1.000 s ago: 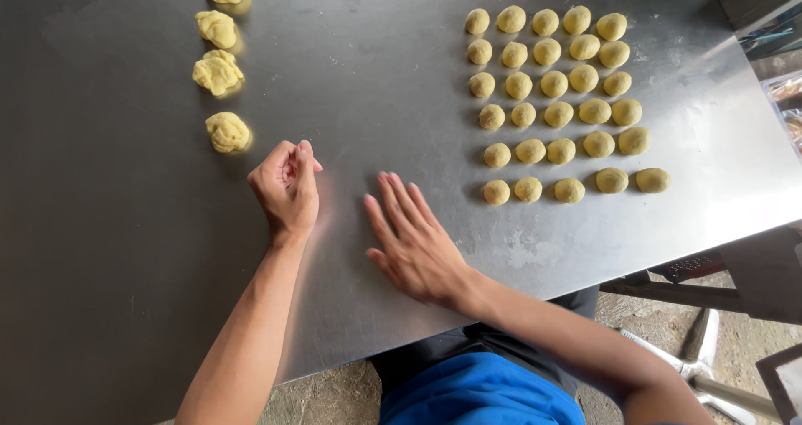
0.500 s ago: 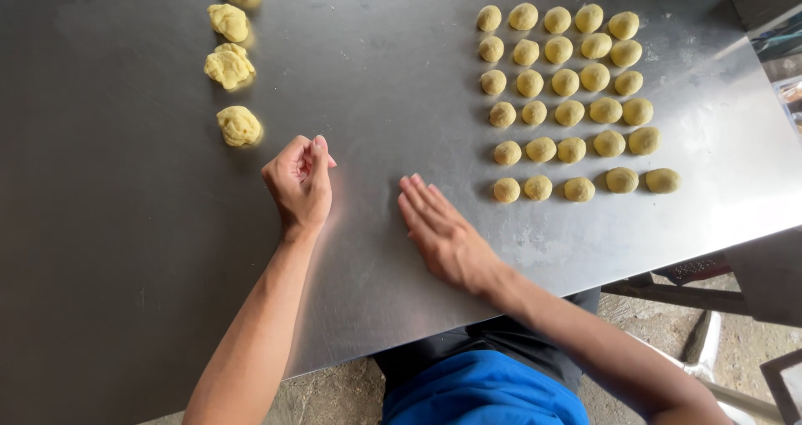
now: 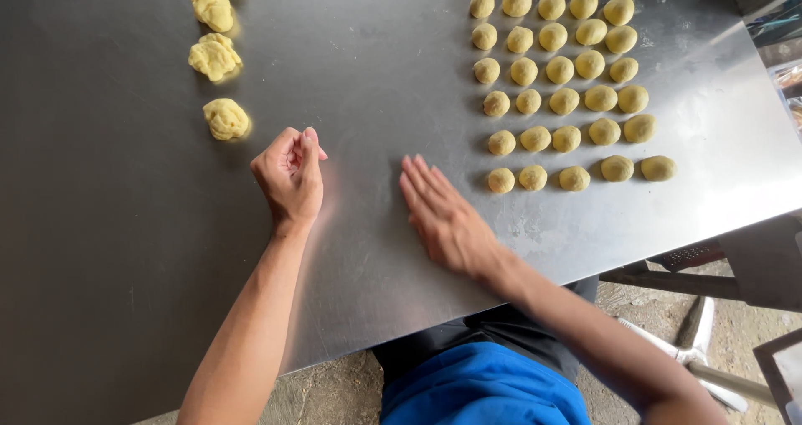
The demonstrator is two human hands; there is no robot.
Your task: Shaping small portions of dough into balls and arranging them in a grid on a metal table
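My left hand (image 3: pixel 291 174) rests on the steel table (image 3: pixel 368 74) with its fingers curled into a loose fist; nothing shows in it. The nearest yellow dough lump (image 3: pixel 225 118) lies just up and left of it. My right hand (image 3: pixel 443 216) lies flat, palm down, fingers straight and close together, pointing up-left. Whatever may be under the palm is hidden. A grid of several small round dough balls (image 3: pixel 564 99) sits to the upper right, with its nearest ball (image 3: pixel 501 180) just right of my right fingertips.
More rough dough lumps (image 3: pixel 215 57) run in a column up the left side. The table's right edge (image 3: pixel 752 216) drops to a metal frame and a dirt floor. My blue garment (image 3: pixel 484 387) shows below the near edge.
My right hand has slid to the right across the table, and its spread fingers have drawn together. My left hand has stayed curled in about the same place.
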